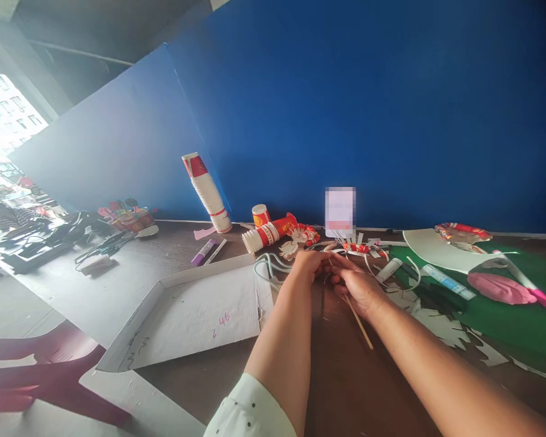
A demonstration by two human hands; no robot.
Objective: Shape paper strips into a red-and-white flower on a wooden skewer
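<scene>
My left hand (310, 262) and my right hand (358, 290) meet over the dark table, fingertips close together. The left fingers are closed in a pinch, and what lies between them is hidden. A thin wooden stick (359, 325) slants down from under my right hand, whose fingers are curled around its upper part. White flexible strips (266, 267) loop out to the left of my hands. Just beyond the fingertips lie cut red-and-white paper cup pieces (357, 247) and a cut, flared cup (304, 235).
A shallow white cardboard box (195, 309) lies left. Behind stand a tall paper cup stack (207, 194) and a tipped stack (268, 233) against the blue partition (346, 109). Glue tubes (448, 282), paper scraps (441, 328) and a pink oval piece (500, 288) lie right.
</scene>
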